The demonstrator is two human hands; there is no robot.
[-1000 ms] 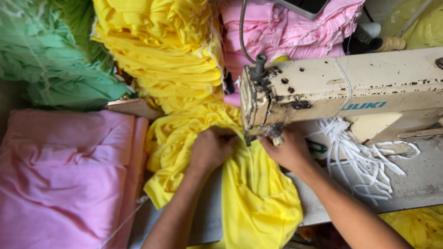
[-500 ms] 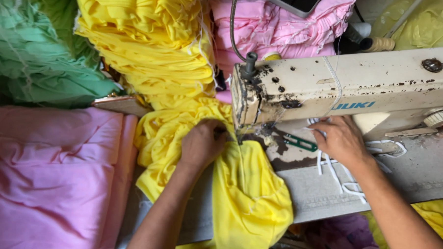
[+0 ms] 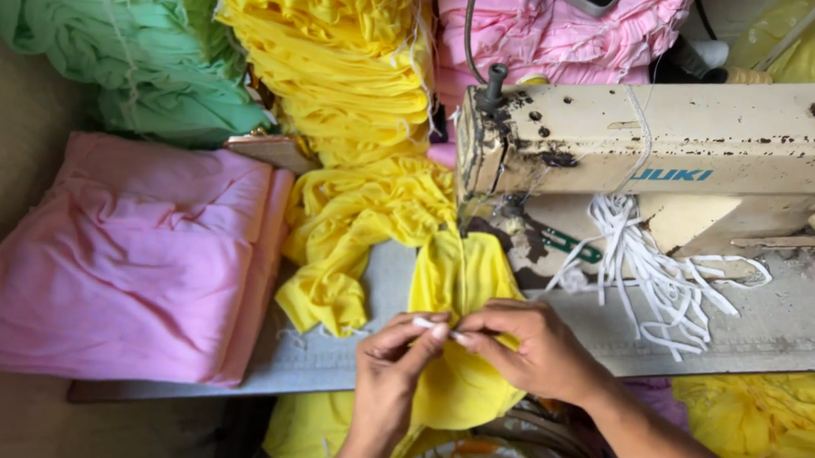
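A worn cream sewing machine (image 3: 658, 148) occupies the grey table (image 3: 772, 325), with a tangle of white cords (image 3: 648, 275) spread under its arm. Stacks of yellow (image 3: 348, 68), green (image 3: 149, 66) and pink fabric (image 3: 129, 266) are piled behind and to the left. The yellow garment (image 3: 459, 281) is laid from the needle toward the table's near edge, its long axis running away from the viewer. A small white strip (image 3: 424, 324) is pinched against it between the closed fingertips of the left hand (image 3: 394, 365) and right hand (image 3: 529, 347).
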